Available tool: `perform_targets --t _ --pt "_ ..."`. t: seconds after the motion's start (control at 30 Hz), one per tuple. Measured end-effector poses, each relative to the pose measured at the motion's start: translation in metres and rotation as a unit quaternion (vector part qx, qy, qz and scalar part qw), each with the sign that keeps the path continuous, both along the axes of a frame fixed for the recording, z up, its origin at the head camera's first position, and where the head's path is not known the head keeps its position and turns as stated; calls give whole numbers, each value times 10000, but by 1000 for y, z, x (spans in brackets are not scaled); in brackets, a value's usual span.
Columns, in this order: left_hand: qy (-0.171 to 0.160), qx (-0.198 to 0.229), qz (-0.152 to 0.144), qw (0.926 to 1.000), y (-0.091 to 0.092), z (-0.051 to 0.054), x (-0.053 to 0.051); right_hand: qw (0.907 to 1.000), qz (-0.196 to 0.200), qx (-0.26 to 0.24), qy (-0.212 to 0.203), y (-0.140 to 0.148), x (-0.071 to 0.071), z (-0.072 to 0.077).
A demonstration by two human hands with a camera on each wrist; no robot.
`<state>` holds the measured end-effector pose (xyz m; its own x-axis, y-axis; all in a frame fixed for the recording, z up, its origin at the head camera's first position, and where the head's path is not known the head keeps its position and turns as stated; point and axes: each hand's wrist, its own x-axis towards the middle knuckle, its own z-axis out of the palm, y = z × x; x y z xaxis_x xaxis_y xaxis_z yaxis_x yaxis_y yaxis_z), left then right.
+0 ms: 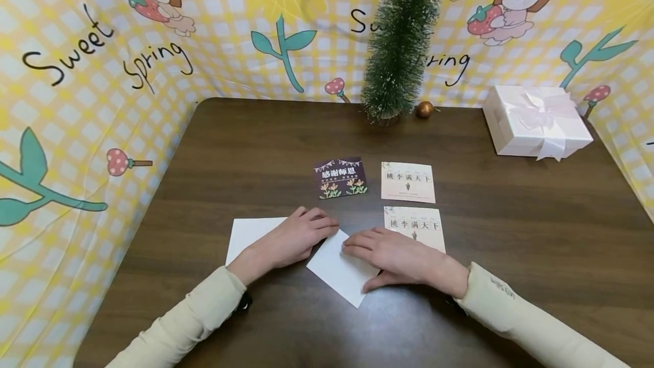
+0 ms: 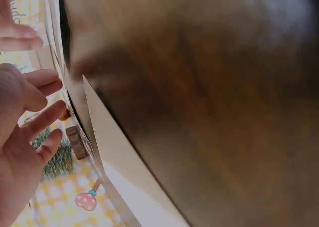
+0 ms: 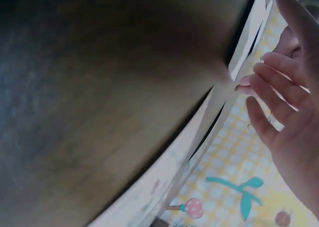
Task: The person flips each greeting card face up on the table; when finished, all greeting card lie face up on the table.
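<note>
White paper [image 1: 341, 272] lay askew on the worktop [image 1: 286, 325]: right hand [image 1: 401, 255] loosely spread across it, left hand [image 1: 296, 234], fingers relaxed, at its top corner! Lining-up, apparently; the next move seemingly called for gentle pressing. Beyond, a purple card [image 1: 340, 178] lay flat.

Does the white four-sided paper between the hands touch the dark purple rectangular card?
No, the head view shows brown wood-grain tabletop separating the white paper from the purple card.
</note>
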<state>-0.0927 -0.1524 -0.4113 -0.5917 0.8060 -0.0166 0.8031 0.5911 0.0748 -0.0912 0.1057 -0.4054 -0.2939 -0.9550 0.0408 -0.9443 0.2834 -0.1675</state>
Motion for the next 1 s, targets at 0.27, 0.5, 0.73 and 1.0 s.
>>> perform_targets --t 0.27,0.5,0.73,1.0 --pt "89 -363 -117 9992 3 5 2 9933 488 778 698 -5 12 7" --pt "132 -617 -87 9980 4 9 3 9828 793 775 1475 -9 15 6" --pt "329 -638 -165 9973 3 8 7 9774 976 398 1831 -10 15 6" --pt "-433 -453 -119 9980 -6 11 6 9777 1057 -612 1707 -3 10 19"
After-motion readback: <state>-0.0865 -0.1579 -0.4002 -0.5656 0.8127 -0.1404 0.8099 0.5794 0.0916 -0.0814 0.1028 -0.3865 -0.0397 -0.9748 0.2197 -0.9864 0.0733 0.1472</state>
